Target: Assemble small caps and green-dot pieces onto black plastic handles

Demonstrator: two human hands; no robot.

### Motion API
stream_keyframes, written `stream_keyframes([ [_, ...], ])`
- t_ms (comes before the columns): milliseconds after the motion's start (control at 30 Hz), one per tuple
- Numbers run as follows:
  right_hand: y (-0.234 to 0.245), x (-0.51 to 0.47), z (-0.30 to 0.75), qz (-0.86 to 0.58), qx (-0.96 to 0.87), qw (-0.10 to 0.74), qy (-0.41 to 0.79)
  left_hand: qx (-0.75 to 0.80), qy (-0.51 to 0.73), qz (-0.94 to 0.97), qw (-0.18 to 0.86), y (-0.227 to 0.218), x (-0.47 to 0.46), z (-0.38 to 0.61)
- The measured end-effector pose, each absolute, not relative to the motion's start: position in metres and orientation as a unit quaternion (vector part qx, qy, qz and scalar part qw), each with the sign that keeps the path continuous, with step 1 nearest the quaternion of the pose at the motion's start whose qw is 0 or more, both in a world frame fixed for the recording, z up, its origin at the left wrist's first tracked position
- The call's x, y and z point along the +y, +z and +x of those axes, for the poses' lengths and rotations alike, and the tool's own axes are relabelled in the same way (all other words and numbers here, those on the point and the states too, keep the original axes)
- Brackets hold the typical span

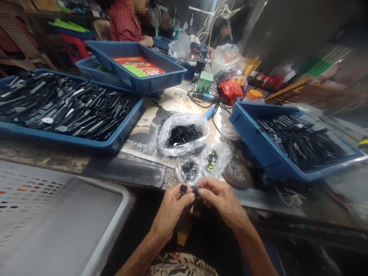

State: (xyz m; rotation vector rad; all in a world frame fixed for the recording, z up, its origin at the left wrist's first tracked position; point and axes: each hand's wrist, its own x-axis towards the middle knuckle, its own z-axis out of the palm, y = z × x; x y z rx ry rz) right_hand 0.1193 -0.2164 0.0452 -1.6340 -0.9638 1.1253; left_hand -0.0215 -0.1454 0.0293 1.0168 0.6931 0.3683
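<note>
My left hand [172, 203] is closed around a small black plastic part [183, 188], whose squarish end sticks up above the fingers. My right hand [222, 199] pinches at a dark piece beside the left thumb. The fingertips of both hands nearly meet at the table's front edge. Whatever sits between the right fingertips is mostly hidden. Just beyond the hands are a small plastic bag of black pieces [188, 170], a bag of black and yellow-green pieces [212, 161] and a round dish of small metal pins or screws [237, 172].
A larger plastic bag of black parts [184, 136] lies behind. Blue trays of black parts stand left [110, 143] and right [270, 153]; another blue tray [135, 82] is stacked behind. Blue-handled tools [209, 112] with cables lie mid-table. A white crate [112, 226] is near left. Co-workers [125, 23] sit opposite.
</note>
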Motion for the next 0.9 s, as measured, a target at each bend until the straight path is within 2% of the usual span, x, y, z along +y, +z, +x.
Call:
stream_keyframes([
  [333, 0.036, -0.223, 0.120, -0.666, -0.358, 0.483, 0.441, 0.250, 0.117, 0.646, 0.712, 0.028, -0.139, -0.024],
  [600, 0.040, -0.220, 0.117, -0.668, -0.356, 0.479, 0.445, 0.197, 0.106, 0.644, 0.732, 0.036, -0.136, -0.031],
  [900, 0.040, -0.220, 0.113, -0.682, -0.363, 0.465, 0.432, 0.226, 0.132, 0.661, 0.703, 0.036, -0.139, -0.033],
])
